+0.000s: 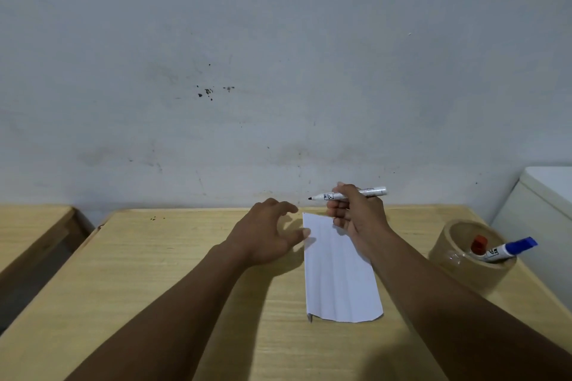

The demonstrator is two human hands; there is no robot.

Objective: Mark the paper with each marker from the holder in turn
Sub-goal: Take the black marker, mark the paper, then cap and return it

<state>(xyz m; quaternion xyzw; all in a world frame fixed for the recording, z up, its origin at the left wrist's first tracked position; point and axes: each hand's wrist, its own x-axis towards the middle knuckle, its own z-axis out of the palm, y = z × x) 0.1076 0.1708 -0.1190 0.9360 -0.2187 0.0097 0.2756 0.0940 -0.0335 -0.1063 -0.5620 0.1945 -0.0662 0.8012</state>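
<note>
A white sheet of paper (339,275) lies on the wooden table, with no mark visible on it. My right hand (356,213) holds an uncapped black marker (349,194) above the paper's far end, its tip pointing left. My left hand (272,232) hovers at the paper's left edge, fingers spread, the thumb touching or just over the edge. To the right stands a brown tape-roll holder (458,260) with a blue-capped marker (510,249) and a red-capped marker (479,245) inside. The black marker's cap is not in sight.
The light wooden table (154,272) ends at a grey wall behind. A second table (28,229) stands at the left across a gap. A white box-like object (544,201) sits at the far right, behind the holder.
</note>
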